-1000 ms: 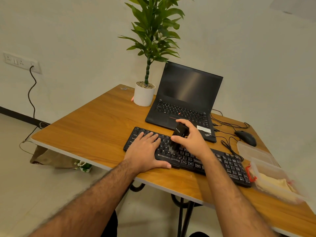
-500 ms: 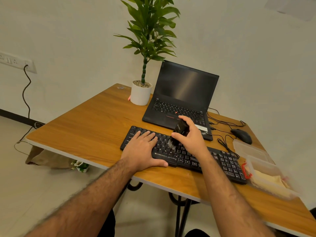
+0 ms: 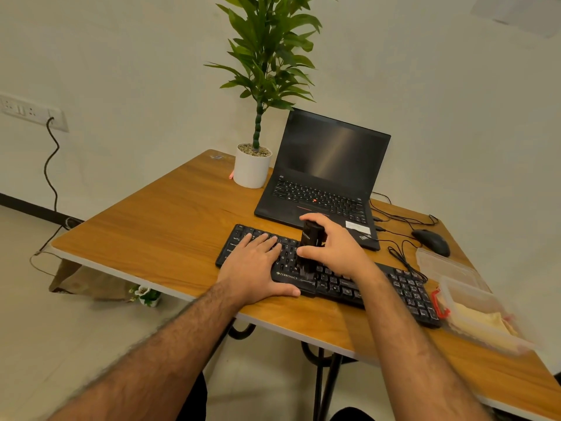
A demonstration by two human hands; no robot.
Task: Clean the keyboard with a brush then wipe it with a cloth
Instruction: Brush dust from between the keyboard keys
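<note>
Head view looks down on a wooden table w/ a black keyboard lying along its near edge. Left hand lies flat on the keyboard's left end, fingers straight & slightly spread over the keys, thumb stretched along the front edge by the printed logo. Right hand is curled round a black brush, thumb on its near side & fingers wrapped over the top and back. Brush stands roughly upright, bristle end down on the keys abt mid-keyboard, just right of the left hand's fingertips. Both forearms come in from the bottom of the frame.

Behind the keyboard sits an open black laptop, screen dark, its front edge just beyond the right hand. Potted plant in a white pot stands at the laptop's left, near the far corner. Right of the laptop is a black mouse w/ thin cables trailing across the tabletop between it and the laptop. At the keyboard's right end sits a clear plastic container w/ a red clip, touching or nearly touching the keyboard; inside lies a pale yellow cloth. Clear lid lies just behind the container, near the mouse.

Wall socket w/ a cable hanging down is on the left wall
</note>
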